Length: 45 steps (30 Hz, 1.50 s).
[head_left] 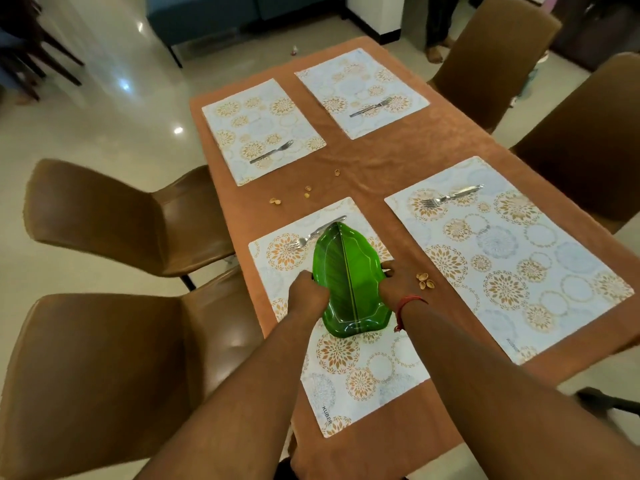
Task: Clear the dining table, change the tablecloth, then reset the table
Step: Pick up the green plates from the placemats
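A green leaf-shaped plate [349,275] lies over the near left placemat [349,362] on the orange-brown tablecloth [377,161]. My left hand [308,292] grips its left rim and my right hand [396,280] grips its right rim. A fork [311,233] lies beside the plate's far tip. Forks also rest on the near right placemat [450,195], the far left placemat [272,152] and the far right placemat [372,106].
Pistachio shells lie by my right hand [425,280] and in the table's middle [306,192]. Brown chairs stand at the left [114,216], near left [97,375] and right [581,133]. A person's feet [434,53] show beyond the far end.
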Each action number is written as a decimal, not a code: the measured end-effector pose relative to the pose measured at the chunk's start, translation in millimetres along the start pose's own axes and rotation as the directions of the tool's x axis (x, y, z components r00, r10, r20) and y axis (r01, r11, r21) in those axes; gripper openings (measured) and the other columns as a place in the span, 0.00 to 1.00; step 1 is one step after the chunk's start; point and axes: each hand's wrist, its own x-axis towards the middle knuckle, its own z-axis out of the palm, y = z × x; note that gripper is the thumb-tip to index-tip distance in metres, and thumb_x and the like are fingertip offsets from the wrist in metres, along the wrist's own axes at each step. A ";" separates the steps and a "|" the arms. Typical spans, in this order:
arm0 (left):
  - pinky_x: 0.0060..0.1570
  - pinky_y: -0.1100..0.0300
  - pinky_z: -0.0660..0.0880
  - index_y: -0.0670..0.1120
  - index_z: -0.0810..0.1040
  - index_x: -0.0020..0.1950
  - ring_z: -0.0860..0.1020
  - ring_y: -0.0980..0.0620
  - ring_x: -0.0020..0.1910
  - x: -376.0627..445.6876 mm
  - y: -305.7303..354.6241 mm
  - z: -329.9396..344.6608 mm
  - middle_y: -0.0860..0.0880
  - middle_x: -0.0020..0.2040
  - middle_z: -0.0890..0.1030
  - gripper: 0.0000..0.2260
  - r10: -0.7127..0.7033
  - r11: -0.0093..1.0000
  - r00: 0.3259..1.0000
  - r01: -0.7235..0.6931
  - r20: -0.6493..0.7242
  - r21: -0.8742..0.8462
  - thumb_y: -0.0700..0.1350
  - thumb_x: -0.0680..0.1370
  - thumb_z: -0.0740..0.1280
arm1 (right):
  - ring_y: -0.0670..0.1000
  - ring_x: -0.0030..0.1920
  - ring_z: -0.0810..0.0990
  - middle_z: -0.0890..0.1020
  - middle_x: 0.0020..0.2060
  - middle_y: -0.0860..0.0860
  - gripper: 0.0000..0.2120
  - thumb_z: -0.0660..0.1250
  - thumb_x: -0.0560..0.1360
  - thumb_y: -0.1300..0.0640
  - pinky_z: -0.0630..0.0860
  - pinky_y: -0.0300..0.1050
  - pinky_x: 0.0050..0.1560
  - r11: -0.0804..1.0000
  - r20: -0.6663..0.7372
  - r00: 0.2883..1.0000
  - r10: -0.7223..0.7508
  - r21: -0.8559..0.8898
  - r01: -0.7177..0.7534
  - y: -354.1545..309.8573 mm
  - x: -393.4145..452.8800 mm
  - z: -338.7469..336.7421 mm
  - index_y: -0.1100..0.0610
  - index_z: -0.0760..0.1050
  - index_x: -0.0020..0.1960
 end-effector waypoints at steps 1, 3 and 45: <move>0.44 0.41 0.82 0.48 0.72 0.46 0.81 0.41 0.44 0.4 4.4 0.1 0.43 0.46 0.80 0.04 0.022 1.000 1.000 -0.022 0.004 0.018 0.40 0.74 0.65 | 0.58 0.49 0.81 0.81 0.56 0.57 0.23 0.61 0.73 0.69 0.80 0.51 0.51 1.000 -0.008 1.000 0.002 0.020 -0.002 -0.3 -3.2 -4.0 0.55 0.75 0.66; 0.44 0.43 0.81 0.47 0.72 0.47 0.81 0.41 0.43 -3.8 14.5 0.6 0.42 0.46 0.80 0.04 0.092 0.993 0.995 -0.094 0.029 0.064 0.41 0.74 0.66 | 0.56 0.44 0.82 0.83 0.52 0.55 0.22 0.61 0.73 0.66 0.78 0.47 0.43 0.999 -0.054 0.998 0.023 0.049 -0.020 1.5 -16.3 -14.3 0.51 0.76 0.64; 0.44 0.55 0.77 0.42 0.79 0.49 0.81 0.44 0.46 -595.9 -364.2 72.4 0.43 0.45 0.83 0.07 0.005 0.065 -0.316 -0.947 0.949 -0.316 0.39 0.73 0.67 | 0.55 0.48 0.82 0.84 0.47 0.54 0.20 0.63 0.70 0.66 0.77 0.44 0.50 0.296 -0.280 -0.168 0.945 0.952 0.078 367.5 -808.9 230.9 0.55 0.76 0.61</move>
